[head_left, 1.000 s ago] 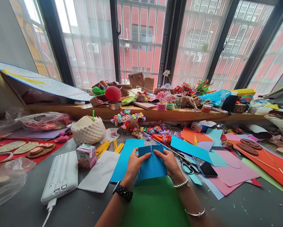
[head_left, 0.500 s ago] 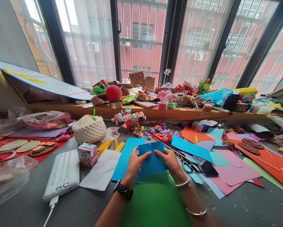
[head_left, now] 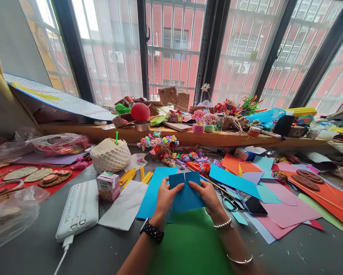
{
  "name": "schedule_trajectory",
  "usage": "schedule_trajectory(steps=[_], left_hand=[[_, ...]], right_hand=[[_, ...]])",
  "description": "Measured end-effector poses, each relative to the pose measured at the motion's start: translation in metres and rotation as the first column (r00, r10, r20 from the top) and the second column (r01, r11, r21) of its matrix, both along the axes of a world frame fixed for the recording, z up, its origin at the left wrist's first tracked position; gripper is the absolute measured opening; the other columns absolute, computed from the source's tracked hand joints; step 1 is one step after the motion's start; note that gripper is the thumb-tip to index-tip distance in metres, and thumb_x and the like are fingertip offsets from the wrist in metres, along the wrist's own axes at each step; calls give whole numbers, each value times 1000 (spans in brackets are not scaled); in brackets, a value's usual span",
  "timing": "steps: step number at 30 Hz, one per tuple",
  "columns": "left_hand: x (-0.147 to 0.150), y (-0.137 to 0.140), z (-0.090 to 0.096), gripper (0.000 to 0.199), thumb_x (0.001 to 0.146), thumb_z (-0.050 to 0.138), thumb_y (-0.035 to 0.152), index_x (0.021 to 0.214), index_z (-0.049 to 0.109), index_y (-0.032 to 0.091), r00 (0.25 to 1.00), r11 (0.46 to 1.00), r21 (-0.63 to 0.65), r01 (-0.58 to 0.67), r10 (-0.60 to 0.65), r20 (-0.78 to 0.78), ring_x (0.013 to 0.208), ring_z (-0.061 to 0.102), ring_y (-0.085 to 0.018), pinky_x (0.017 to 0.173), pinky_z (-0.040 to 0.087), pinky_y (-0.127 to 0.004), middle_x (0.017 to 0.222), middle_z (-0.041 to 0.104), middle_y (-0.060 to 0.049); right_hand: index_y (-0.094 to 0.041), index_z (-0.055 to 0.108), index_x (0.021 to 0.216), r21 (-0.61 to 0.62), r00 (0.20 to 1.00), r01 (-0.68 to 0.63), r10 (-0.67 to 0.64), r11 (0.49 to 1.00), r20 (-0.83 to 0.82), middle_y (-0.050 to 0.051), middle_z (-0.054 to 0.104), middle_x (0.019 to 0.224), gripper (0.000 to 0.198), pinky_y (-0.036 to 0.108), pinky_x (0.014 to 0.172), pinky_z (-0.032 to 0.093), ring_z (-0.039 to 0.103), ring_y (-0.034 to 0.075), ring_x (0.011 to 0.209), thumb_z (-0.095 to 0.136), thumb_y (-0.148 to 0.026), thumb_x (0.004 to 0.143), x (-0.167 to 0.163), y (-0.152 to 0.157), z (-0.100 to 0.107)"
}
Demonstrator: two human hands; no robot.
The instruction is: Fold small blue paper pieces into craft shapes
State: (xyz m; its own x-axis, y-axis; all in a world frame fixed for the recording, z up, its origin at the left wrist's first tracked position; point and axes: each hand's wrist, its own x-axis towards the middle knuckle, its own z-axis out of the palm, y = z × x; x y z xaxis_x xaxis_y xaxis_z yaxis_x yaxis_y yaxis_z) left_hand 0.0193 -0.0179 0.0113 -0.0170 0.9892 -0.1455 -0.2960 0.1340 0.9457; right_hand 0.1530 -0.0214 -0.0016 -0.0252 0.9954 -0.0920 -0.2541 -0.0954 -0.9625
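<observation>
A blue sheet of paper [head_left: 187,200] is held up between both hands. It has a short slit at the middle of its top edge. My left hand [head_left: 166,199] grips its left side, thumb on the front near the slit. On the other side my right hand [head_left: 209,196] pinches it the same way, its thumb just right of the slit. The fingers behind the paper are hidden. Behind my left hand a larger blue sheet [head_left: 150,191] lies on the table. Scissors [head_left: 231,201] rest right of my right hand.
A white power bank [head_left: 79,208] with a cable, a small pink carton [head_left: 108,186] and a white paper [head_left: 124,208] lie to the left. Coloured sheets and a phone [head_left: 254,204] are on the right. A netted coconut [head_left: 110,154] stands behind the carton. Crafts crowd the windowsill [head_left: 171,134].
The slit at the top of the blue paper has opened a little wider. The whole view has shifted slightly, and both hands keep their hold.
</observation>
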Motion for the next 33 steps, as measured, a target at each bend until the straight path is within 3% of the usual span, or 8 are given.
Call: schedule_trajectory(steps=[7, 15, 20, 27, 33], left_hand=[[-2, -1, 3, 60, 46, 75, 24, 98, 45, 15, 997, 1000, 10, 13, -12, -72, 60, 61, -19, 50, 51, -27, 71, 63, -5], [-1, 0, -1, 56, 50, 74, 24, 96, 45, 14, 999, 999, -26, 40, -41, -9, 65, 61, -20, 54, 50, -28, 82, 62, -10], [-1, -1, 0, 55, 49, 74, 26, 96, 47, 14, 1000, 1000, -4, 20, -20, -23, 64, 61, -18, 54, 50, -25, 78, 63, -8], [-3, -1, 3, 67, 43, 76, 23, 102, 46, 13, 995, 999, -35, 3, -7, -97, 63, 61, -19, 51, 49, -24, 76, 64, -8], [-2, 0, -1, 63, 46, 75, 26, 101, 46, 14, 997, 1000, -7, 25, -25, -79, 62, 61, -20, 52, 50, -28, 76, 64, -7]], right_hand=[[-13, 62, 75, 43, 997, -10, 7, 999, 75, 4, 65, 65, 36, 34, 60, 48, 61, 22, 61, 68, -41, 53, 3, 0, -1], [-14, 61, 78, -27, 999, -35, 35, 999, -28, 4, 65, 64, 33, 34, 61, 48, 60, 20, 59, 68, -38, 55, 1, 0, -2], [-13, 62, 79, -36, 998, -32, 30, 999, -47, 4, 65, 64, 35, 34, 60, 48, 60, 20, 58, 68, -37, 54, 0, 0, -1], [-13, 63, 78, 57, 998, 30, -33, 998, 56, 4, 66, 67, 36, 32, 58, 48, 60, 21, 59, 69, -39, 52, 3, 0, -1], [-13, 63, 74, 40, 999, 26, -27, 999, 27, 4, 66, 65, 34, 31, 56, 49, 60, 20, 57, 70, -37, 52, 2, -1, 4]])
